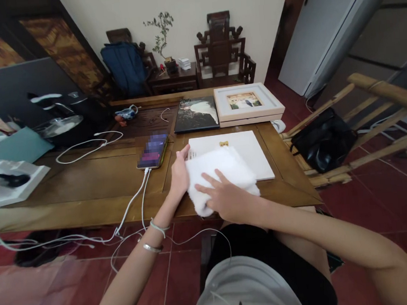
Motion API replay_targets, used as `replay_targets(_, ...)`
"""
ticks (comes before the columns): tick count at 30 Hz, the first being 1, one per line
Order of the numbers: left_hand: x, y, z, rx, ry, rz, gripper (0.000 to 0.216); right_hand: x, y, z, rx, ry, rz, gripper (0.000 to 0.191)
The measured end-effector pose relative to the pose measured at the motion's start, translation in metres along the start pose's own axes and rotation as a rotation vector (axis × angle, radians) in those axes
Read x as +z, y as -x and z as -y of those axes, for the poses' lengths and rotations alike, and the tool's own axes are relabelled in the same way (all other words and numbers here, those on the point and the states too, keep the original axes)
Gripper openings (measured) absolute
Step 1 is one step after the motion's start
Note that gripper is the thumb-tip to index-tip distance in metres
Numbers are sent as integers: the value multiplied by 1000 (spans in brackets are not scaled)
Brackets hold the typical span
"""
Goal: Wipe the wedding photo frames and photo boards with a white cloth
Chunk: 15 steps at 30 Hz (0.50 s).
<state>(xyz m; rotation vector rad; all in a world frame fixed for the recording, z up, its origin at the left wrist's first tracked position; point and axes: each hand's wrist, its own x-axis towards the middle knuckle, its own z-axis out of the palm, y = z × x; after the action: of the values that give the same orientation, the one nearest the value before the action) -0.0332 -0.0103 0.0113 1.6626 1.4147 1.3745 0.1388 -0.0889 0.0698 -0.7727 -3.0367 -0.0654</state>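
The white cloth (221, 163) is in the lower middle of the frame, on top of the near left part of a flat white book (252, 150). The book lies near the front edge of the worktop (94, 175).

Your right hand (225, 193) lies on top of the cloth with its fingers spread. Your left hand (180, 171) stands on its side by the left edge of the cloth and the book. Its fingers look straight and close together, but you can't tell if it pinches anything, because its inner side is hidden.

The cloth looks fluffy, soft and light, so it should bend easily and be hard to break. A good place to hold it is the fat fold at its lower left, or flat under your palm. The book looks stiff and smooth. It may slide, so a hand on its left edge should help.

The cloth's top edge rises a little toward the right of the frame. It looks almost square, so its long way is hard to tell. The book looks longest from left to right, and its gold bow (223, 144) sits near the far edge.
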Motion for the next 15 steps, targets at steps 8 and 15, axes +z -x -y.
replay_targets(8,9,8,-8,231,-388,229,52,-18,20,-53,245,-54,69,40)
replay_targets(15,9,5,-5,279,-422,226,39,-23,-48,-108,415,-60,45,34)
